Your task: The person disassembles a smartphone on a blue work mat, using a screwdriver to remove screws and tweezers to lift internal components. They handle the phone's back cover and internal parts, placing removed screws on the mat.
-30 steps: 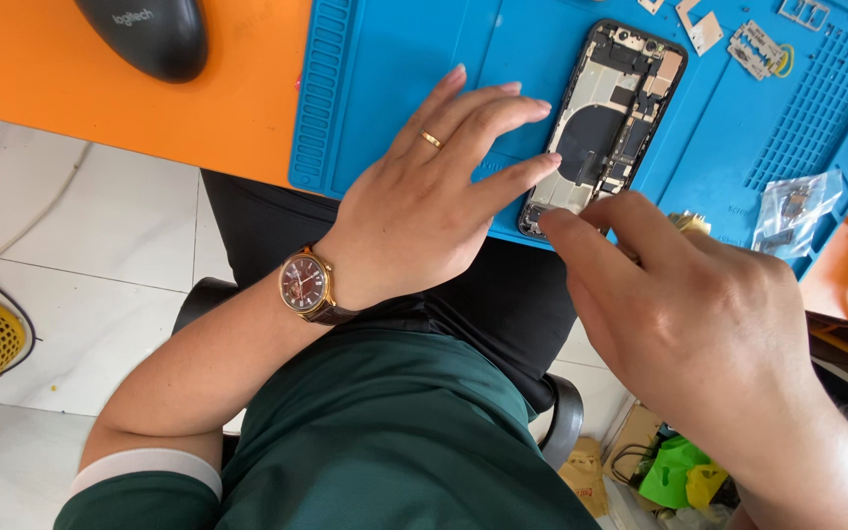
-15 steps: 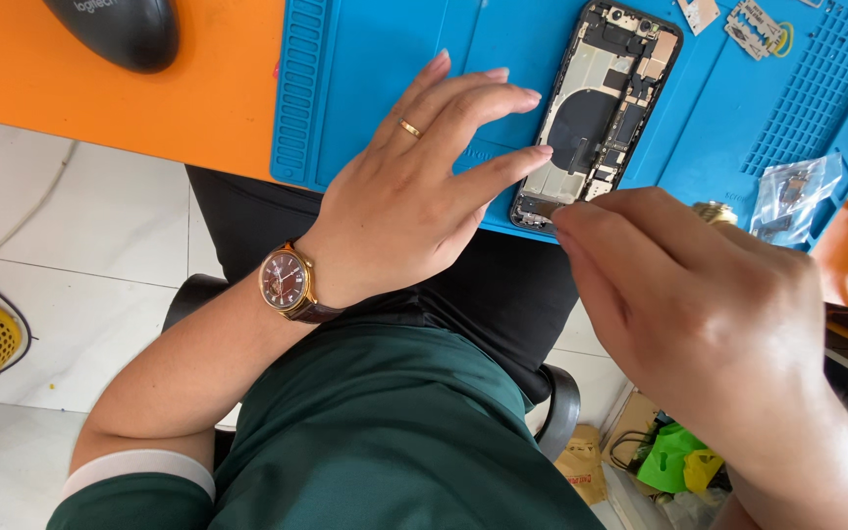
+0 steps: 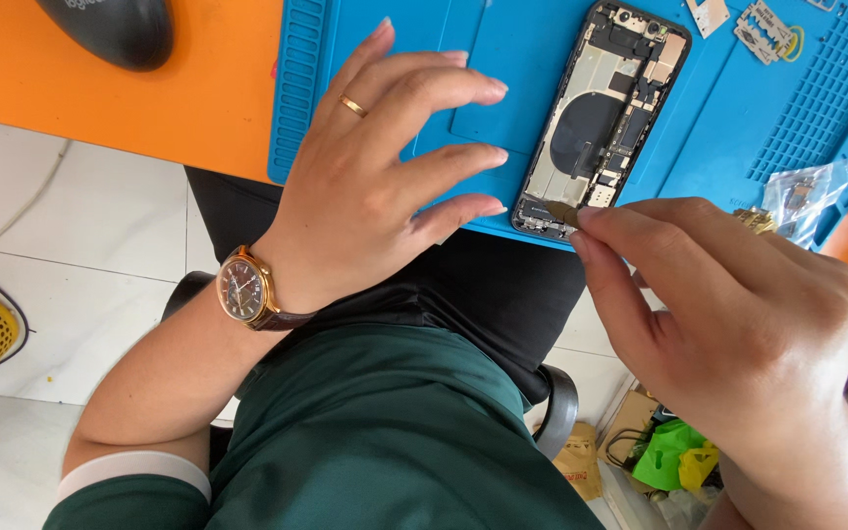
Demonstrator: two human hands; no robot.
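Opened phone (image 3: 601,118) at the blue mat's (image 3: 728,128) near edge; left hand (image 3: 385,167) flat beside it, fingers spread; right hand (image 3: 738,314) pinching a small tool (image 3: 563,213) at its lower end.

The opened phone (image 3: 601,118) lies face down on the blue mat (image 3: 503,79), its insides exposed. A small brass-coloured tool tip (image 3: 563,212) touches its lower edge.
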